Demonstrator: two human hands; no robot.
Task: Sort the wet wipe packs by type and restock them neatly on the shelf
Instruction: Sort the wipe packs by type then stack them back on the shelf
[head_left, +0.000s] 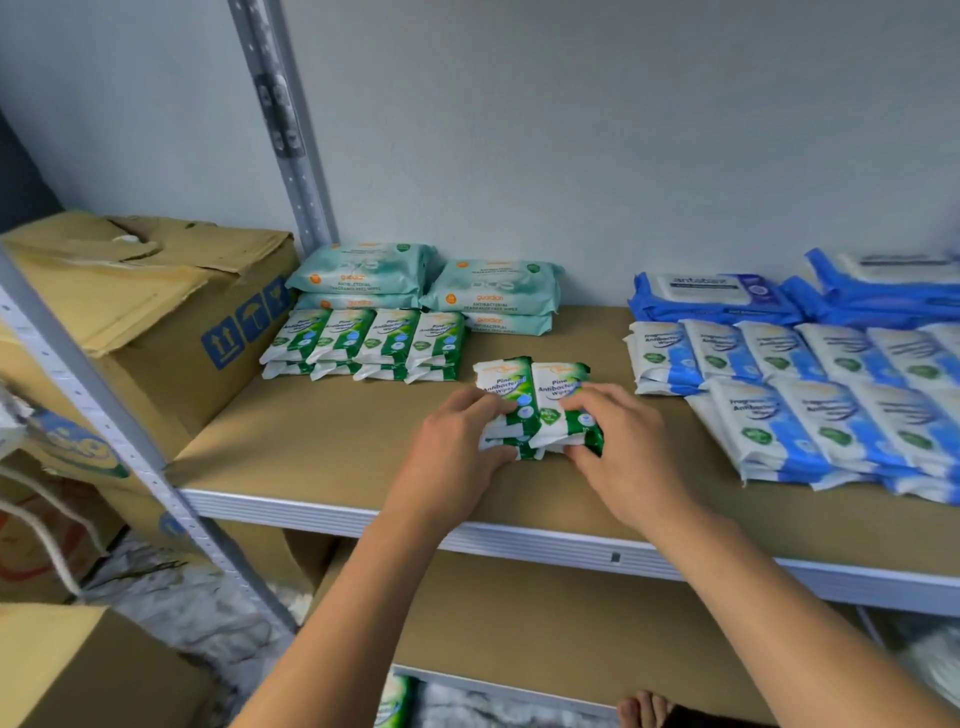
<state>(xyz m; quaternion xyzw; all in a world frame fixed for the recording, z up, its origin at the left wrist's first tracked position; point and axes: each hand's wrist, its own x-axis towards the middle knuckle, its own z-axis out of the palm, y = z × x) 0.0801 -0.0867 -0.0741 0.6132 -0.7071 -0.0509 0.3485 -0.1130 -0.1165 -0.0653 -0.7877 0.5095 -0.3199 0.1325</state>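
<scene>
both hands, left hand (457, 447) and right hand (618, 447), grip a small stack of green wipe packs (540, 410) from either side, resting mid-shelf (322, 436), right of the green row (363, 343).

single head view, close above the shelf (519, 535), facing forward and down

Cardboard box (156, 291): set at the left, flaps crumpled, blue handling symbols printed on its side.
White rope (52, 530): looped at the lower left edge.
Second box (78, 670): placed in the bottom left corner.
Wall (623, 130): painted pale grey.
</scene>
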